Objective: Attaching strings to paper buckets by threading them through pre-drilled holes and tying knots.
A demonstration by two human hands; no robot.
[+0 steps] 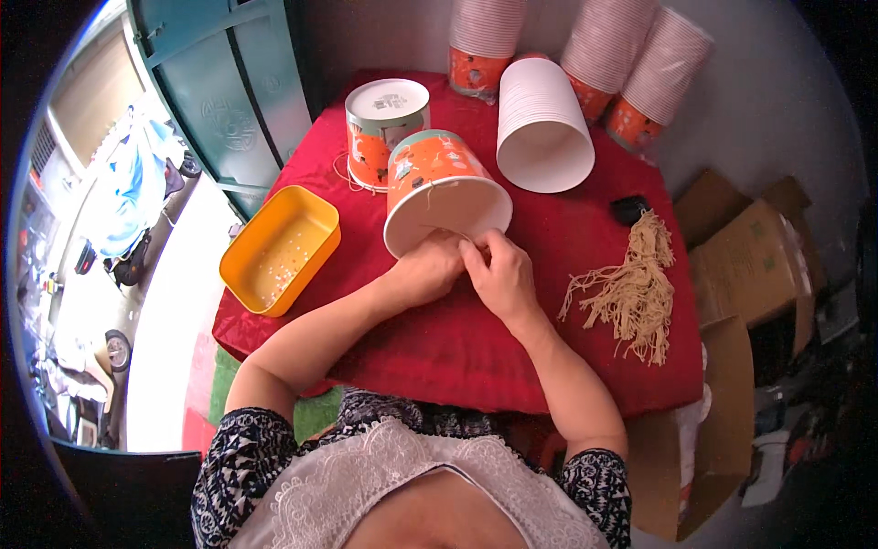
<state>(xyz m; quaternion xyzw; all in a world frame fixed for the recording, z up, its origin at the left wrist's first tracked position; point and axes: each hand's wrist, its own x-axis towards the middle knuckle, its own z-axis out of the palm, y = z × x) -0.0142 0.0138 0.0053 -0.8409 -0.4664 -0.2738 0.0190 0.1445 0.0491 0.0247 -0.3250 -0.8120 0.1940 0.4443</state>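
An orange paper bucket (437, 167) with a printed pattern lies tilted on the table, its white open mouth facing me. At the near edge of its rim my left hand (428, 267) and my right hand (500, 274) meet, fingers closed in a pinch. A thin tan cord (446, 229) shows by the fingertips, inside the bucket's mouth; most of it is hidden by my fingers. Just behind on the left stands a like bucket (368, 146), upside down, with a bit of cord at its lower rim.
A red cloth covers the table (439, 366). On the left sits a yellow tray (306, 265) with small white bits. To the right lies a bundle of tan cords (640, 293) beside a black object (628, 209). Nested white buckets (546, 137) and wrapped stacks (489, 37) stand behind; cardboard boxes (750, 265) are at right.
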